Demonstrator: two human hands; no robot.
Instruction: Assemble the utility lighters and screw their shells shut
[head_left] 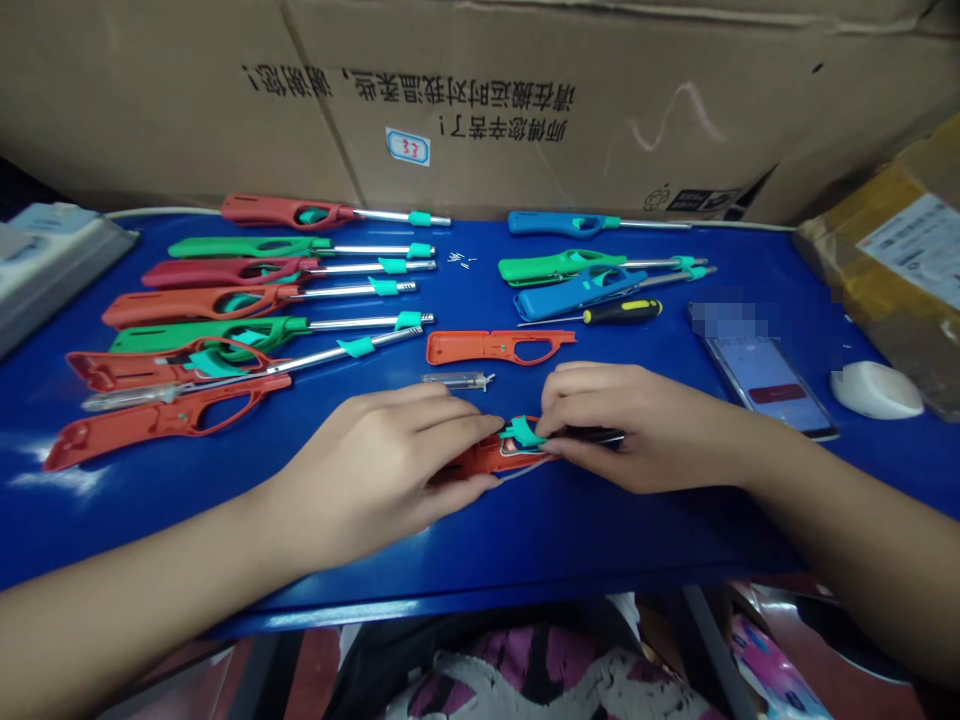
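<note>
Between my hands, at the table's front centre, lies an orange lighter half-shell [480,458] with its inside facing up. My left hand [397,460] grips its handle end with fingers over the top and thumb below. A teal trigger [523,433] and a pale wire sit in the shell. My right hand [607,425] pinches at the trigger's right end; a dark metal tube shows under its fingers. Just behind my left hand rests a clear fuel tank [457,380]. Farther back is the other orange half-shell [499,347], its inside showing.
Several assembled lighters [274,212] lie in a row at left, with an opened orange lighter [169,425] nearest. More lighters [562,264], a screwdriver [622,312], a phone [772,375] and a white mouse [876,390] are at right. A cardboard box [480,60] walls the back.
</note>
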